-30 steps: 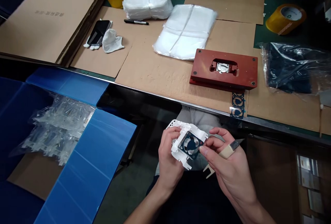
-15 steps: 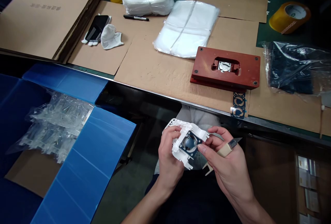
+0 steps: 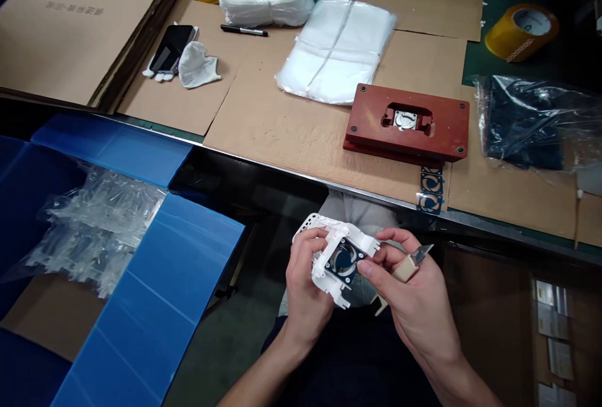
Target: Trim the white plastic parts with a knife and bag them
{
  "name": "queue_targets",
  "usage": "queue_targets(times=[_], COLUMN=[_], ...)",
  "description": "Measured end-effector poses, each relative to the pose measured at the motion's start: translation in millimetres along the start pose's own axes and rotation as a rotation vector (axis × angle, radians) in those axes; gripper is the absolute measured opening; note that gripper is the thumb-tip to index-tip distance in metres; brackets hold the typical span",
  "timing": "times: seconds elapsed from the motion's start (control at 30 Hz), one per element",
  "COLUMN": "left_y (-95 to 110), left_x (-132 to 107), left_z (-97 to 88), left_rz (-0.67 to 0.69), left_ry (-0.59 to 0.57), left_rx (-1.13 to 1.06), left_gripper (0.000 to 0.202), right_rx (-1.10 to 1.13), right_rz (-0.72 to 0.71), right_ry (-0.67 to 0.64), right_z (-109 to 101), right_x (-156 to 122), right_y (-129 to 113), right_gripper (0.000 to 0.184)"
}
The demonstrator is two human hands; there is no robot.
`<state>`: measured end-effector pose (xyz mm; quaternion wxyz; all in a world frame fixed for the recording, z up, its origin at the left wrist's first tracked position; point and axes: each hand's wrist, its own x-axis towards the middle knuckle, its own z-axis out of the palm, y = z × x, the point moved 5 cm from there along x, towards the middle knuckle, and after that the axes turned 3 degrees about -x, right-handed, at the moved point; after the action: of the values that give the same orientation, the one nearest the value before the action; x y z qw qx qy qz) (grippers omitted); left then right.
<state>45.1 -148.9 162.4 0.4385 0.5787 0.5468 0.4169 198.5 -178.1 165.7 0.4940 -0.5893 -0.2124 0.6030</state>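
Note:
My left hand (image 3: 308,281) grips a white plastic housing (image 3: 335,231) by its left side, over my lap. Set into the housing is a dark blue square piece (image 3: 343,261) with a curved ring pattern and a screw or hole at its corners. My right hand (image 3: 411,288) is closed round a beige utility knife (image 3: 407,268), its blade pointing up and to the right, away from the housing. The right thumb and fingertips touch the near right edge of the blue piece.
A red block fixture (image 3: 367,112) holds a small silver part (image 3: 405,120); a strip of blue pieces (image 3: 431,192) sticks out beneath it. White plastic bags (image 3: 336,49), tape (image 3: 521,31), a pen (image 3: 244,31) and a phone (image 3: 173,48) lie behind. An open blue box (image 3: 155,294) stands left.
The view has shifted slightly, so the table things sit a little further left. Both hands keep hold of the housing and knife; the knife blade has turned slightly upward.

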Motion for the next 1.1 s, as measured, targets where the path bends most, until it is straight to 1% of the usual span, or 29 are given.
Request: queue_targets(times=[0.27, 0.4, 0.47, 0.53, 0.63, 0.7, 0.77, 0.83, 0.9, 0.93, 0.97, 1.0, 1.03, 1.1], left_y=[7.0, 6.4, 5.3, 4.9, 5.9, 6.9, 7.3, 6.9, 4.0, 1.9, 0.1, -0.6, 0.3, 6.9], left_x=[0.0, 0.5, 0.7, 0.0, -2.2, -2.6, -0.8, 3.1, 8.1, 10.5, 12.8, 15.4, 18.9, 29.8], left_z=[0.5, 0.2, 0.4, 1.8, 4.5, 5.1, 3.8, 1.5, 0.8, 1.8, 4.3, 8.2, 13.4, 27.4], left_rz=[0.058, 0.074, 0.075, 0.081, 0.100, 0.093, 0.047, -0.039, -0.193, -0.294, -0.396, -0.488, -0.554, -0.611], left_ry=[0.025, 0.029, 0.024, 0.012, 0.002, -0.001, -0.001, -0.002, 0.000, 0.016, 0.040, 0.073, 0.109, 0.150], left_rx=[0.047, 0.049, 0.048, 0.049, 0.071, 0.066, 0.007, -0.100, -0.285, -0.413, -0.557, -0.709, -0.854, -1.074], left_gripper=[0.022, 0.023, 0.025, 0.027, 0.024, 0.022, 0.022, 0.026, 0.035, 0.039, 0.040, 0.039, 0.035, 0.028], right_rx=[-0.032, -0.043, -0.073, -0.122, -0.213, -0.246, -0.233, -0.233, -0.283, -0.312, -0.326, -0.316, -0.275, -0.128], right_rz=[0.004, 0.026, 0.027, 0.017, 0.000, -0.008, -0.052, -0.128, -0.191, -0.207, -0.213, -0.213, -0.204, -0.155], right_ry=[0.004, -0.027, -0.021, 0.008, 0.041, 0.036, 0.026, 0.064, 0.174, 0.232, 0.263, 0.244, 0.180, -0.008], right_z=[0.0, 0.2, 0.5, 1.9, 7.0, 9.5, 6.0, -8.5, -33.6, -47.4, -59.5, -68.0, -72.6, -70.9], right_x=[1.5, 2.8, 3.4, 3.5, 2.8, 2.4, 3.1, 6.1, 12.4, 17.0, 22.4, 28.6, 34.8, 43.5], right_y=[-1.0, -1.2, -1.6, -2.9, -6.0, -7.9, -10.6, -13.3, -14.2, -14.0, -14.0, -14.5, -15.7, -21.9], right_gripper=[0.039, 0.040, 0.042, 0.048, 0.063, 0.066, 0.061, 0.052, 0.041, 0.038, 0.037, 0.041, 0.049, 0.068])
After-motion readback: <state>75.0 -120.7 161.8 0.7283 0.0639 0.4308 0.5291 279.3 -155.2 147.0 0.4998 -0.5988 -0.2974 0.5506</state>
